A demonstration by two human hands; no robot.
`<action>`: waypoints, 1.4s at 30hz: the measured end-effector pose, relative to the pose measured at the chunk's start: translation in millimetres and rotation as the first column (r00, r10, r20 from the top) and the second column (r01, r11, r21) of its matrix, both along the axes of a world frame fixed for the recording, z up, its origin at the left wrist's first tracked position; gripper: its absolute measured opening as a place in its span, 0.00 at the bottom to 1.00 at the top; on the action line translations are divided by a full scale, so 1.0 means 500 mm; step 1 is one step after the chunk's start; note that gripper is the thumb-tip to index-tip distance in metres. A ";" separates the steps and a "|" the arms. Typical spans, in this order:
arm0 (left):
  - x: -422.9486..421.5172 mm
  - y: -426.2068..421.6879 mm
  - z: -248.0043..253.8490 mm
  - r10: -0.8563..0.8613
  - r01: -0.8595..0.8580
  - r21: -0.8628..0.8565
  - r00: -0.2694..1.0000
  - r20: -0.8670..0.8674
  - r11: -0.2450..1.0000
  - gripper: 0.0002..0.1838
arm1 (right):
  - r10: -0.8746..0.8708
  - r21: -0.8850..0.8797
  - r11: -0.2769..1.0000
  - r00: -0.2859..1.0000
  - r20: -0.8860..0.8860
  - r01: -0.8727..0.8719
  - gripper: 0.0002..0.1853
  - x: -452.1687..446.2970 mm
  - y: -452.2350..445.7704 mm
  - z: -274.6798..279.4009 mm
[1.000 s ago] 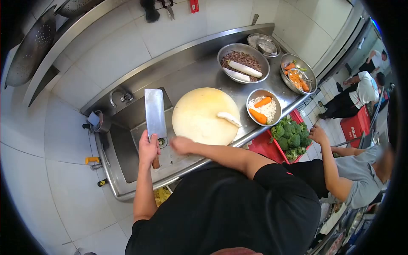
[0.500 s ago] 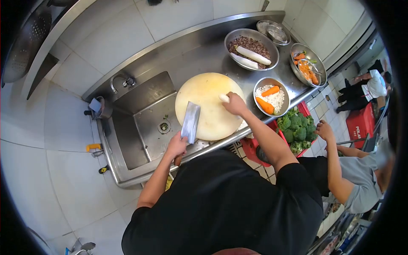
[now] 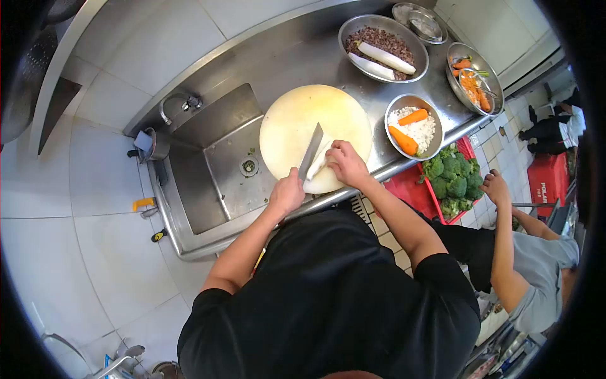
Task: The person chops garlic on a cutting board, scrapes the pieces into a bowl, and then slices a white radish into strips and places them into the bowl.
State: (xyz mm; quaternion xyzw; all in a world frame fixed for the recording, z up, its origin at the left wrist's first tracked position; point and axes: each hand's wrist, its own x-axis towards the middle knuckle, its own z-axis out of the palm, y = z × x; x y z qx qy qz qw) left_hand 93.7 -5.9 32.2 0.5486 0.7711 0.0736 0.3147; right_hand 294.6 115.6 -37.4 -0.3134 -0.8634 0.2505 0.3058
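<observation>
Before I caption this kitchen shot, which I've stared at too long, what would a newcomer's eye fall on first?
Likely the big round cutting board at the centre, where the left hand holds a cleaver alongside the white vegetable gripped by the right hand. Next come the green broccoli in the red crate beside the counter, and the two orange carrots in the steel bowl right of the board.
</observation>
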 end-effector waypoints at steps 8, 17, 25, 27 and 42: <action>0.001 -0.014 0.042 -0.031 0.022 -0.070 0.991 -0.127 0.997 0.12 | 0.051 0.181 0.982 0.998 0.036 -0.057 0.12 -0.050 -0.035 -0.032; -0.013 -0.004 0.051 -0.060 0.052 -0.103 0.995 -0.077 0.993 0.10 | -0.007 0.206 0.979 0.998 0.069 -0.008 0.15 -0.068 -0.051 -0.014; -0.035 -0.015 0.068 -0.067 0.067 -0.077 0.998 0.000 0.995 0.09 | 0.015 0.168 0.985 0.995 0.098 -0.031 0.15 -0.073 -0.041 -0.014; -0.031 -0.025 0.088 -0.062 0.063 -0.045 0.998 0.011 0.997 0.09 | 0.016 0.163 0.986 0.994 0.107 -0.033 0.15 -0.073 -0.042 -0.014; -0.057 -0.024 0.101 -0.167 0.164 -0.191 0.986 0.001 0.968 0.11 | 0.034 0.118 0.992 0.988 0.149 -0.051 0.17 -0.068 -0.034 -0.007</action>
